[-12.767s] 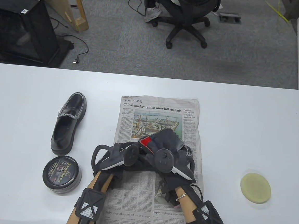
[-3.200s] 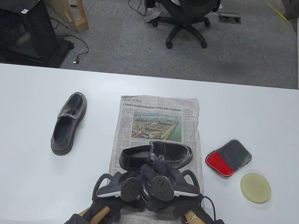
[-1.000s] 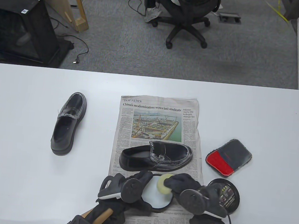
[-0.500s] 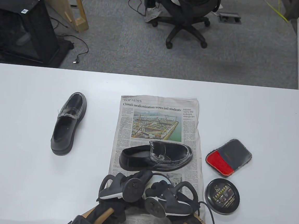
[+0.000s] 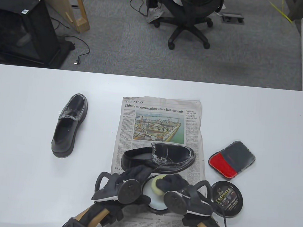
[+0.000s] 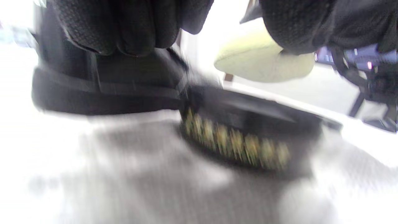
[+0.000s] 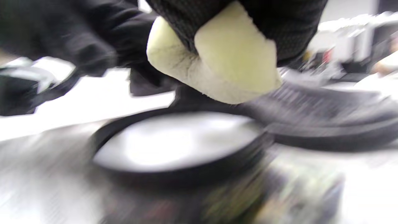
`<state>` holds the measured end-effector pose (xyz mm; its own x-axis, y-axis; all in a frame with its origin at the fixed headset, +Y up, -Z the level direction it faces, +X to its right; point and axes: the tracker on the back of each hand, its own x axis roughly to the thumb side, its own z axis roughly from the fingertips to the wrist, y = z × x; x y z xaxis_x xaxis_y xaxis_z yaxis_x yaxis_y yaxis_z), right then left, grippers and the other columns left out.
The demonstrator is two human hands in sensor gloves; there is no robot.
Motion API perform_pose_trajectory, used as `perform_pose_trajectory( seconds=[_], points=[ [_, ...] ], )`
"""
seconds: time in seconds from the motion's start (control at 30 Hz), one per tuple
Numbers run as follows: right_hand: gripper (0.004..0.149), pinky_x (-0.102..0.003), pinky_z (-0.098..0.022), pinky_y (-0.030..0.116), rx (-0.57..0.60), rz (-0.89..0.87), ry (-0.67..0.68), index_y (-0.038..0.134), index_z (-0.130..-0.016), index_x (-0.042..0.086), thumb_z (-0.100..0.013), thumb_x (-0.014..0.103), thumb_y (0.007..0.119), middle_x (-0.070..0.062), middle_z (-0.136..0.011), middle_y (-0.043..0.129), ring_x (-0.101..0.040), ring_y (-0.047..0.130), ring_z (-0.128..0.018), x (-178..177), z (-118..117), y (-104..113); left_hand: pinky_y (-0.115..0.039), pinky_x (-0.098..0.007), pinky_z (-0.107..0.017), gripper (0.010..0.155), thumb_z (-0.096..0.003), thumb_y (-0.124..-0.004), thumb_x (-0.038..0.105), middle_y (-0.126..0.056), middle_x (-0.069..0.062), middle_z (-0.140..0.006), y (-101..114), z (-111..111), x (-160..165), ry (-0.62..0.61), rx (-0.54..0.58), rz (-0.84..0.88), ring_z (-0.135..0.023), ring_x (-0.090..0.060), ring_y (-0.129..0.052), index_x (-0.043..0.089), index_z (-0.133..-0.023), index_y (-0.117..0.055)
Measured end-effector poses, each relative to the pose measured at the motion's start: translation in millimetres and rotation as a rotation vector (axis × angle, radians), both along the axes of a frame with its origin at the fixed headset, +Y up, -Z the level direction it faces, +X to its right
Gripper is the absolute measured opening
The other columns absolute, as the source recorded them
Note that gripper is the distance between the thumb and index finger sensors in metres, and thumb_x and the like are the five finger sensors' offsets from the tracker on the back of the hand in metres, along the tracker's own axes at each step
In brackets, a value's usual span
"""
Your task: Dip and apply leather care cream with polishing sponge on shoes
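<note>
A black loafer [image 5: 168, 157] lies on its side on the newspaper [image 5: 162, 114]. Just in front of it stands the open cream jar [image 5: 158, 211], white cream showing. My right hand [image 5: 170, 182] pinches the pale yellow sponge [image 5: 157, 186] folded, just above the jar's far edge; the right wrist view shows the sponge [image 7: 230, 68] a little above the jar [image 7: 174, 174]. My left hand [image 5: 137, 172] lies at the jar's left, its fingers [image 6: 133, 28] curled against the loafer's heel [image 6: 105, 93]. I cannot tell whether it grips it.
The jar's black lid [image 5: 226, 199] lies at the right of the newspaper. A red and grey cloth [image 5: 231, 159] lies behind the lid. A second black loafer [image 5: 69, 125] stands on the white table [image 5: 20, 133] at the left.
The sponge, down in the jar half a second ago, now shows above the jar's far edge. My left hand has shifted up to the loafer's heel. Earlier, the jar moved onto the newspaper and was opened.
</note>
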<state>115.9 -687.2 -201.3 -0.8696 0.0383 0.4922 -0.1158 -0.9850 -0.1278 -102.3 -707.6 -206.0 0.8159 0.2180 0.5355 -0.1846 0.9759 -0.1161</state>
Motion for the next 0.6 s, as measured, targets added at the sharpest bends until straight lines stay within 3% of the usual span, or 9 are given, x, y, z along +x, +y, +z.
perform_pose_trajectory(
  seconds=[0.1,0.2,0.3,0.4,0.5,0.6],
  points=[
    [0.042,-0.042,-0.068,0.079,0.123,-0.024,-0.227,0.066,-0.099,0.024,-0.057,0.025,0.071,-0.004,-0.096,0.076,-0.026,0.083,-0.086,27.6,-23.8,1.9,-0.062,-0.063,-0.073,0.094,-0.0456,-0.077,0.06,-0.051,-0.026,-0.122,15.1,-14.0,-1.8,0.114,0.126,-0.015,-0.106,-0.048,-0.059,0.011,-0.118,-0.043],
    [0.041,-0.046,-0.072,0.073,0.123,-0.007,-0.365,0.066,-0.099,0.027,-0.058,0.025,0.07,-0.003,-0.099,0.074,-0.029,0.078,-0.092,42.3,-53.9,-13.6,-0.055,-0.069,-0.074,0.102,-0.0446,-0.077,0.062,-0.04,-0.031,-0.125,10.2,-42.1,6.2,0.191,0.09,-0.183,-0.109,-0.055,-0.046,0.009,-0.121,-0.035],
    [0.041,-0.046,-0.072,0.072,0.07,0.013,-0.383,0.065,-0.099,0.027,-0.058,0.026,0.069,-0.004,-0.103,0.071,-0.03,0.077,-0.093,39.0,-73.2,-30.0,-0.055,-0.07,-0.074,0.107,-0.0426,-0.077,0.064,-0.038,-0.032,-0.126,-7.5,-68.9,10.9,0.239,-0.015,-0.323,-0.109,-0.057,-0.044,0.008,-0.121,-0.03],
    [0.043,-0.053,-0.075,0.063,-0.06,0.09,-0.314,0.062,-0.102,0.028,-0.059,0.031,0.068,-0.007,-0.113,0.06,-0.038,0.065,-0.101,26.1,-82.0,-44.6,-0.062,-0.066,-0.073,0.105,-0.0399,-0.078,0.065,-0.052,-0.023,-0.124,-26.3,-83.5,10.1,0.254,-0.086,-0.387,-0.107,-0.048,-0.062,0.013,-0.121,-0.036],
    [0.054,-0.055,-0.075,0.063,-0.042,0.243,-0.302,0.051,-0.105,0.028,-0.056,0.038,0.071,-0.007,-0.116,0.054,-0.037,0.062,-0.103,19.5,-84.9,-47.9,-0.073,-0.056,-0.071,0.099,-0.0336,-0.083,0.065,-0.071,-0.009,-0.116,-30.6,-86.2,8.6,0.283,0.008,-0.369,-0.1,-0.036,-0.078,0.022,-0.116,-0.049],
    [0.041,-0.045,-0.073,0.071,0.019,0.255,-0.361,0.056,-0.096,0.034,-0.058,0.029,0.07,-0.001,-0.11,0.061,-0.03,0.072,-0.095,17.2,-92.1,-49.2,-0.078,-0.048,-0.067,0.096,-0.0303,-0.083,0.066,-0.079,-0.003,-0.108,-34.7,-89.0,5.7,0.319,0.018,-0.353,-0.091,-0.029,-0.085,0.026,-0.113,-0.054]
  ],
)
